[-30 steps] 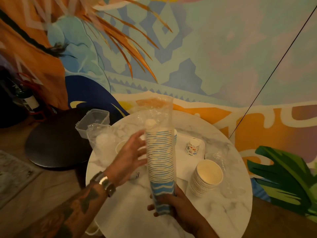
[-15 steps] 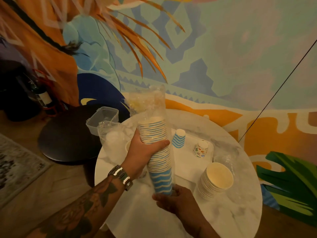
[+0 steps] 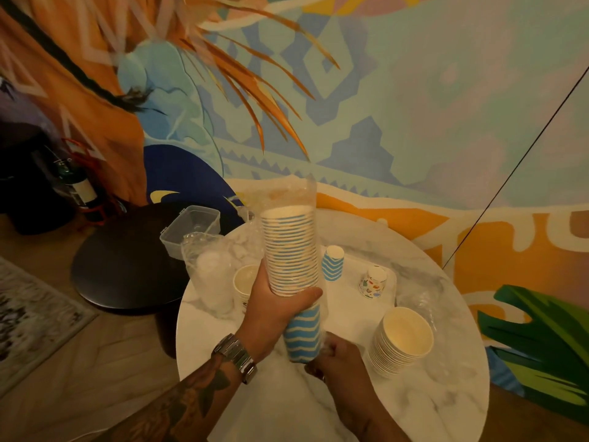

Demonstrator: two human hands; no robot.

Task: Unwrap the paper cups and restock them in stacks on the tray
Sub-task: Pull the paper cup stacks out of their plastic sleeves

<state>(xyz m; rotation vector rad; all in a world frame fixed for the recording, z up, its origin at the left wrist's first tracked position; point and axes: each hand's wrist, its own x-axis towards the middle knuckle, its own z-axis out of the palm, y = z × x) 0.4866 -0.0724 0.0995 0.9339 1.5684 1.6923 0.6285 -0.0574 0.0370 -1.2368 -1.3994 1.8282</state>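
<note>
The right hand point(image 3: 338, 355), nearest the camera, was curled at the base of the stack point(image 3: 290, 250) and appeared to pinch the clear wrap point(image 3: 287, 193) there. The left hand point(image 3: 274, 307) was closed round the lower part of the stack, thumb across the front. The stack was held upright, tilted slightly left, above the worktop point(image 3: 414, 409) and not yet on the tray point(image 3: 350, 282). The wrap was open above the top rim.

Recommended procedure: the left hand should grip firmly enough to keep the nested cups together, but not so hard as to crush the rims. The right hand should draw the wrap down and off the base in line with the stack. A sideways pull is likely to split the stack.

Beyond the hands, a bare stack point(image 3: 404, 339) lay on its side on the worktop. A striped cup point(image 3: 333, 263) and a patterned cup point(image 3: 373, 282) stood on the tray.

Against the frame half a second earlier, the left hand gripped lower on the stack. The right hand had moved from under the base to its side. One second earlier, the left hand was spread beside the stack.
</note>
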